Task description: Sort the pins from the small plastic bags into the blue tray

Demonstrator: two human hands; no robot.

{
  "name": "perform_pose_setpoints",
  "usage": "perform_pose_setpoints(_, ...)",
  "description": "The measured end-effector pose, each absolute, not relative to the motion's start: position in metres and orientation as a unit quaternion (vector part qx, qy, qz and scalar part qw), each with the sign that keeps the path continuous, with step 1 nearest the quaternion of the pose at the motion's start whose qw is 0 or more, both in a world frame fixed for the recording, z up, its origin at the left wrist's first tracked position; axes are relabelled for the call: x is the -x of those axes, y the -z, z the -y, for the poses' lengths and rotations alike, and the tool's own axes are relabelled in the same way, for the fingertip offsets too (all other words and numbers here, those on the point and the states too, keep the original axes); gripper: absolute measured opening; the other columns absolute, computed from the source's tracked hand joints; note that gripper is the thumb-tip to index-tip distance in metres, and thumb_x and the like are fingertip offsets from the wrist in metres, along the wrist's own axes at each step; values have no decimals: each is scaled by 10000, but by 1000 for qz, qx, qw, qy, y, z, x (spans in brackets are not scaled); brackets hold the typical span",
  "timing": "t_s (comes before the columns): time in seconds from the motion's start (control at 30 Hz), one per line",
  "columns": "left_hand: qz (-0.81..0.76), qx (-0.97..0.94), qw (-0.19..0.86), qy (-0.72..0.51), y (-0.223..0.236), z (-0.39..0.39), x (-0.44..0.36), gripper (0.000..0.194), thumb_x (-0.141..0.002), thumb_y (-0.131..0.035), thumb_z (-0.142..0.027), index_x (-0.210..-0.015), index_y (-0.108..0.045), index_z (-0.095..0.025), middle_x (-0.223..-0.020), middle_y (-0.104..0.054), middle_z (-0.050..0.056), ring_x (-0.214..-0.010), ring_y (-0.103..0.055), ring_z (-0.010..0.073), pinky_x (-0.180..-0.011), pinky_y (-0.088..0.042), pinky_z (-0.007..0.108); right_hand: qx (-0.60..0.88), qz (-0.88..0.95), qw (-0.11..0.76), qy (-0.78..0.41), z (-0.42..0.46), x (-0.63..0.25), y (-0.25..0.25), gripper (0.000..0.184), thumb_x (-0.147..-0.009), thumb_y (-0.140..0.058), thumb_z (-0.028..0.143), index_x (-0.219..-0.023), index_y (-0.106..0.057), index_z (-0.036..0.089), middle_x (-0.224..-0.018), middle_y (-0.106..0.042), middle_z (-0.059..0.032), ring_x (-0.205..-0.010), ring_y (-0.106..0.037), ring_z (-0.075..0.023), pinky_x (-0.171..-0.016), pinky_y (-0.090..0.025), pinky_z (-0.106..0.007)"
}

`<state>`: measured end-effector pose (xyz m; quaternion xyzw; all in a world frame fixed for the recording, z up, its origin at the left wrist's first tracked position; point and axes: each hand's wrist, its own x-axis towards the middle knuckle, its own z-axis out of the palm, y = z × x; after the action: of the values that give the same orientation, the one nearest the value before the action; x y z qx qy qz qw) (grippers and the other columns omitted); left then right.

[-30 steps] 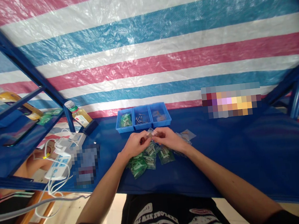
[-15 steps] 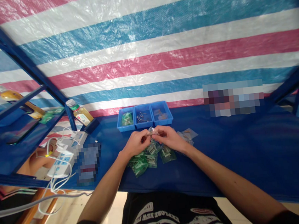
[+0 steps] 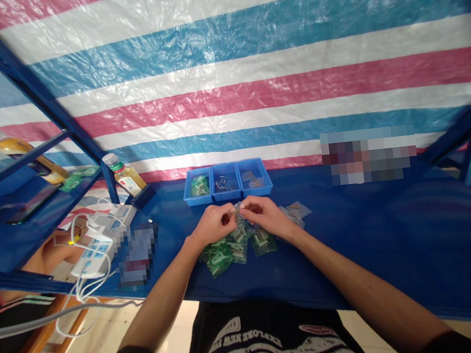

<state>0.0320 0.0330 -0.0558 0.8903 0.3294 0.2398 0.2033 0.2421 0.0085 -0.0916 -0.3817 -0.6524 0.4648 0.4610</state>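
My left hand [image 3: 212, 224] and my right hand [image 3: 264, 216] meet above the blue table cover [image 3: 352, 243], pinching a small transparent plastic bag [image 3: 237, 209] between their fingertips. Its contents are too small to tell. Just below my hands lies a heap of green-tinted small plastic bags [image 3: 230, 252], partly hidden by my left hand. Another green-tinted bag [image 3: 263, 242] sits below my right hand. Flat transparent bags [image 3: 293, 212] lie to the right of my right hand.
A blue three-compartment tray [image 3: 226, 181] stands beyond my hands, holding a green bag, small metal pins and small packets. To the left are a white power strip [image 3: 95, 257] with cables, a pixelated object [image 3: 137, 255] and a bottle [image 3: 123, 175]. A striped tarp hangs behind.
My hands stay together on the small bag, with only slight shifts of the fingers. The view has tilted a little, and the bags on the table look unmoved.
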Motion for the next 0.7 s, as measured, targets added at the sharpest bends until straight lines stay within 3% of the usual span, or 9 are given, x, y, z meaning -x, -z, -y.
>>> perform_pose_setpoints(0.17, -318, -893, 215, -234, 58, -34, -31, 130, -852, -533, -180, -724, -508, -177, -597, -490, -57, -527, -449, 78, -568, -324, 214, 389, 657, 458, -455, -10, -241, 95, 304, -895, -679, 508, -909, -661, 206, -755, -616, -3, -639, -537, -157, -601, -434, -278)
perform_pose_setpoints(0.5, -299, -908, 190, -225, 65, -34, -33, 122, -897, -553, -205, -779, -558, -174, -619, -536, -54, -549, -484, 78, -591, -330, 213, 383, 651, 452, -474, -8, -240, 90, 96, -801, -637, 276, -819, -619, 184, -713, -555, 34, -625, -470, -120, -584, -371, -245)
perform_pose_setpoints(0.7, -297, -914, 171, -216, 66, -33, -32, 107, -903, -552, -202, -800, -576, -180, -626, -554, -45, -565, -508, 92, -609, -343, 217, 380, 655, 450, -473, -7, -241, 90, 102, -824, -647, 278, -813, -637, 177, -704, -564, 33, -606, -464, -113, -575, -363, -242)
